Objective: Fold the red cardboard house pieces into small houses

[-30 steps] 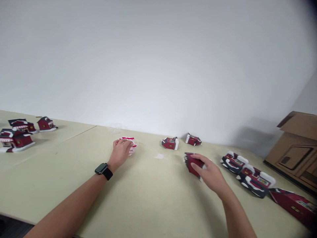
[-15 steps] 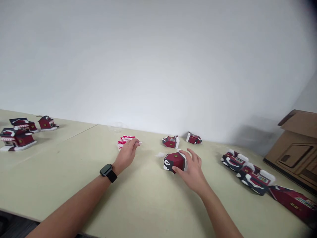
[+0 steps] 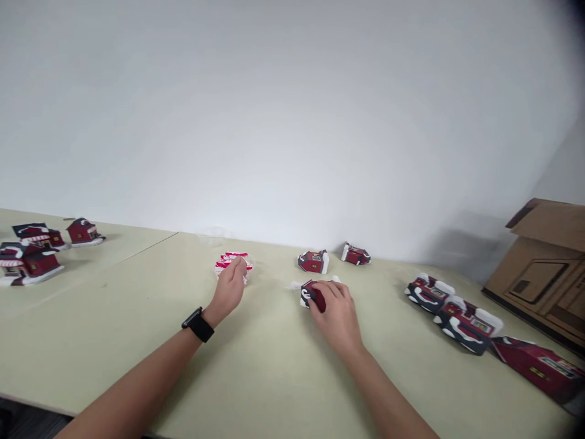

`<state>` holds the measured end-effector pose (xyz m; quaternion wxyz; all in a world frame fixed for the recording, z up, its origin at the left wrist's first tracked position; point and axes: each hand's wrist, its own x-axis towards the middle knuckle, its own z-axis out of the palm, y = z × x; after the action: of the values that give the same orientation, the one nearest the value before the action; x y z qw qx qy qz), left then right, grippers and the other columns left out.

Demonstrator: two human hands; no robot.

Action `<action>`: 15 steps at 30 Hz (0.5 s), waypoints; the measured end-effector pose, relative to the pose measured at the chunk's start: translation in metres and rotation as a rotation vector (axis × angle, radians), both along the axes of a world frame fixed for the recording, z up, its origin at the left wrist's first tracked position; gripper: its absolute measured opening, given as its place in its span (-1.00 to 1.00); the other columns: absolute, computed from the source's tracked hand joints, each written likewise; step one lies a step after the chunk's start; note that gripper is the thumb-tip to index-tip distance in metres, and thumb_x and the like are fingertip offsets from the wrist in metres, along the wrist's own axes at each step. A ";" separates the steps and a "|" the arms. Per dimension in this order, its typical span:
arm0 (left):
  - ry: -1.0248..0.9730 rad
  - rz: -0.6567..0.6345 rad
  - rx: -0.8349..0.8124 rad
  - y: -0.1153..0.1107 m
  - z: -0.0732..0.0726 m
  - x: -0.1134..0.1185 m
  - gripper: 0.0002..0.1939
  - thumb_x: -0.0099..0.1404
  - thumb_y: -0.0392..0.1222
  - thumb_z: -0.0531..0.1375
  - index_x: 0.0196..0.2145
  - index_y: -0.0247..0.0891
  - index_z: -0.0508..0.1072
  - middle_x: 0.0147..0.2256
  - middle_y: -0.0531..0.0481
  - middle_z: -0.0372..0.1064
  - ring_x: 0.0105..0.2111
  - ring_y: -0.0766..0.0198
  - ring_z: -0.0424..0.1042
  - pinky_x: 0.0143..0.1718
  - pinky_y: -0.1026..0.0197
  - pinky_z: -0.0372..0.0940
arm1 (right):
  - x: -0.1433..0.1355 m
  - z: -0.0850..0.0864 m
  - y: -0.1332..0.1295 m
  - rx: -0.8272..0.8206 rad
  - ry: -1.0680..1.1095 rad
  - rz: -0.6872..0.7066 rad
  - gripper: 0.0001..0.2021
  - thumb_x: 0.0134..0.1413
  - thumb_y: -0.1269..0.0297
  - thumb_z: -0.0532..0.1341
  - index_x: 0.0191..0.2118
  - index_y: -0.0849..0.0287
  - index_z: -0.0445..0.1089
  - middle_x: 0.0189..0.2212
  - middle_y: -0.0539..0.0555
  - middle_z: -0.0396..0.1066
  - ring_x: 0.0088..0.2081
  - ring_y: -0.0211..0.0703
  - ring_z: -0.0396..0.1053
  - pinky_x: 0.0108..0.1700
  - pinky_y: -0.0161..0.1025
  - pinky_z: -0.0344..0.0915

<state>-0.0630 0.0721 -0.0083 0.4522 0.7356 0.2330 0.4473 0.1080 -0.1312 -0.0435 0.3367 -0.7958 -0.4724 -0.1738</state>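
Right hand (image 3: 336, 311) grasps a painted red-and-black toy house (image 3: 306, 297), white-trimmed end left of the fingertips; grip of left hand (image 3: 230, 288) unclear

Indoor workroom or storeroom, exact kind undetermined: you face a white wall (image 3: 292, 122) at twelve o'clock across a seamed table (image 3: 269, 378) bearing similar red model houses (image 3: 313, 262), with a cardboard box (image 3: 534, 280) at your two o'clock.
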 end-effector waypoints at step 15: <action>0.095 -0.431 -0.357 0.008 -0.010 0.002 -0.61 0.20 0.14 0.34 -0.38 -0.22 0.37 -0.41 0.12 0.16 -0.44 0.41 0.15 -0.37 0.32 0.11 | 0.027 0.020 -0.021 0.477 0.691 -0.164 -0.70 -0.12 0.01 0.40 -0.29 0.07 0.56 -0.09 0.08 0.57 -0.04 0.09 0.44 0.02 -0.03 0.34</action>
<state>-0.0611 0.0801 -0.0179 0.6479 0.6970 0.1671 0.2579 0.1354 -0.1520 -0.0231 0.6350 -0.7419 -0.2134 -0.0277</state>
